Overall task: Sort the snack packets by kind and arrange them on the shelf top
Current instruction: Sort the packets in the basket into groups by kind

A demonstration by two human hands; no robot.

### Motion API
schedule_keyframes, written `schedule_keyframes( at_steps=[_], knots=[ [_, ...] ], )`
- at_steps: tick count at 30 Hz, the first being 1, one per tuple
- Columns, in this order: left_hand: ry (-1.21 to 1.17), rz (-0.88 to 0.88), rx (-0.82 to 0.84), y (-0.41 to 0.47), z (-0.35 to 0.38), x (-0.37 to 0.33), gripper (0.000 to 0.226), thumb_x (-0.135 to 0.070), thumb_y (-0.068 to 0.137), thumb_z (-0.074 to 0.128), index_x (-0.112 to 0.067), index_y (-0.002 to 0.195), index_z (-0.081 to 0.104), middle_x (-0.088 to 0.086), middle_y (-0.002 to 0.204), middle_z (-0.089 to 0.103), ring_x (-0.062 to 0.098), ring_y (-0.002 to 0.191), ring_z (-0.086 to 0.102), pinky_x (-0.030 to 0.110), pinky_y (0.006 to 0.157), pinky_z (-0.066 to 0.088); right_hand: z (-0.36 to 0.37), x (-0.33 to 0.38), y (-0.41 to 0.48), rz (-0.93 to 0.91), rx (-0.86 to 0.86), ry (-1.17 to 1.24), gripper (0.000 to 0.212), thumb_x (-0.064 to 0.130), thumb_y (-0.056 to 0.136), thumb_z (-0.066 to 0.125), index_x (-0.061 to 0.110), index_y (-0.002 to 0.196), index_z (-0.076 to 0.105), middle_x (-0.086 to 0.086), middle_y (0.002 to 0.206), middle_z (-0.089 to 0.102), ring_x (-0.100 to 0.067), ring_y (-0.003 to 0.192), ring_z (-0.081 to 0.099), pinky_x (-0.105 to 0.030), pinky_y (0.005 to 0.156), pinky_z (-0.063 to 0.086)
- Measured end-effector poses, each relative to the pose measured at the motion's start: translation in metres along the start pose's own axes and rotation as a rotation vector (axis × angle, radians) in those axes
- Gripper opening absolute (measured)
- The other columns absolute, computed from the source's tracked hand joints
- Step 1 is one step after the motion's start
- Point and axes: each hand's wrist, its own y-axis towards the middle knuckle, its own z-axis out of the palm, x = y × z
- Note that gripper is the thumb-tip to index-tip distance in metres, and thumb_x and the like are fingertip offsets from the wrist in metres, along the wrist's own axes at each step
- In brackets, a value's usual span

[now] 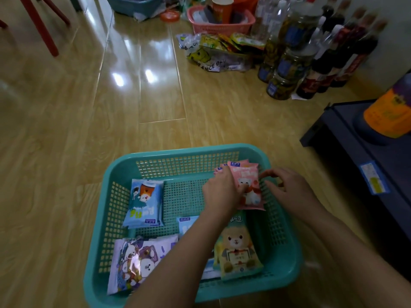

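A teal basket (124, 165) on the floor holds snack packets. My left hand (220, 192) grips a small stack of pink packets (251, 187) at the basket's far right corner. My right hand (289, 185) hovers at the stack's right edge above the basket wall, fingers curled, and its hold on the stack is unclear. A blue packet (144, 203) lies at the left. Nearer me are a purple-white packet (135, 263) and a green bear packet (238, 250). Another blue packet (188, 225) is partly hidden under my left arm.
The dark shelf top (355, 147) stands at the right, with an orange-labelled container (391, 112) on it. Jars and bottles (311, 56) crowd the floor behind it. A plastic bag of snacks (218, 52), a pink basket (220, 23) and a blue basket (133, 5) sit farther back. Red chair legs (40, 25) are at top left.
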Motion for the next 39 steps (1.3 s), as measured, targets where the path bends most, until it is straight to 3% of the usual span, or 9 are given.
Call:
schedule_keyframes(
  at_steps=[3,6,10,13,21,25,31,35,39],
  knots=[
    [-0.102,0.052,0.046,0.001,-0.007,0.007,0.036,-0.047,0.091,0.047,-0.013,0.102,0.054,0.006,0.097,0.065,0.022,0.083,0.06,0.03,0.072,0.049,0.005,0.012,0.004,-0.061,-0.013,-0.006,0.014,0.011,0.087,0.06,0.016,0.099,0.066,0.003,0.099,0.056,-0.017,0.101,0.053,-0.032,0.084,0.045],
    [-0.258,0.03,-0.102,-0.009,-0.022,0.041,0.027,-0.035,0.094,0.045,-0.013,0.082,0.055,0.005,0.078,0.062,0.025,0.074,0.058,0.032,0.064,0.046,0.011,0.027,0.007,-0.126,-0.005,0.012,0.016,0.006,0.087,0.057,0.014,0.097,0.067,0.002,0.097,0.058,-0.014,0.095,0.053,-0.03,0.08,0.043],
    [-0.26,-0.187,-0.341,-0.022,-0.042,0.123,0.011,-0.014,0.088,0.053,-0.004,0.092,0.055,0.014,0.092,0.058,0.029,0.09,0.054,0.036,0.077,0.036,0.034,0.053,0.014,-0.223,-0.001,0.102,0.019,-0.002,0.083,0.058,0.01,0.092,0.069,-0.001,0.093,0.066,-0.006,0.087,0.056,-0.016,0.079,0.042],
    [-0.199,-0.365,-0.266,-0.032,-0.051,0.165,0.027,-0.011,0.086,0.057,0.006,0.106,0.049,0.025,0.111,0.052,0.038,0.105,0.05,0.039,0.084,0.036,0.06,0.078,0.02,-0.235,0.098,0.125,0.018,0.003,0.086,0.054,0.012,0.095,0.068,-0.002,0.095,0.067,-0.006,0.082,0.054,-0.021,0.079,0.045],
    [-0.029,-0.397,-0.03,-0.018,-0.044,0.167,0.061,-0.037,0.087,0.06,0.002,0.125,0.033,0.025,0.122,0.05,0.039,0.11,0.052,0.04,0.085,0.043,0.135,0.123,0.041,-0.123,0.449,-0.009,0.023,0.017,0.092,0.048,0.017,0.107,0.066,-0.005,0.111,0.067,-0.021,0.101,0.062,-0.033,0.088,0.05],
    [-0.12,-0.394,-0.008,-0.016,-0.047,0.175,0.071,-0.035,0.072,0.077,-0.001,0.119,0.036,0.021,0.121,0.052,0.037,0.108,0.055,0.04,0.081,0.045,0.144,0.123,0.05,-0.134,0.481,-0.092,0.026,0.014,0.092,0.044,0.018,0.108,0.064,-0.006,0.114,0.065,-0.023,0.104,0.06,-0.035,0.089,0.05],
    [-0.221,-0.223,-0.205,-0.033,-0.068,0.178,0.048,-0.028,0.072,0.078,-0.012,0.091,0.037,0.003,0.088,0.056,0.022,0.076,0.055,0.03,0.056,0.035,0.151,0.117,0.056,-0.148,0.476,-0.109,0.027,0.009,0.093,0.043,0.019,0.109,0.063,-0.004,0.116,0.064,-0.021,0.106,0.06,-0.038,0.09,0.051],
    [-0.509,-0.26,-0.372,-0.05,-0.097,0.181,0.039,-0.021,0.072,0.078,-0.017,0.092,0.046,-0.012,0.08,0.057,0.007,0.071,0.059,0.021,0.057,0.047,0.151,0.125,0.058,-0.336,0.487,-0.187,0.043,-0.005,0.088,0.04,0.019,0.12,0.055,-0.001,0.127,0.055,-0.021,0.115,0.052,-0.037,0.089,0.048],
    [-1.052,-0.497,-0.294,-0.069,-0.119,0.203,0.032,-0.008,0.078,0.071,-0.013,0.104,0.052,0.014,0.101,0.067,0.022,0.073,0.066,0.034,0.062,0.057,0.154,0.144,0.058,-0.704,0.589,-0.334,0.072,-0.02,0.073,0.04,0.017,0.135,0.044,0.0,0.142,0.042,-0.021,0.128,0.039,-0.037,0.088,0.044]
  ],
)
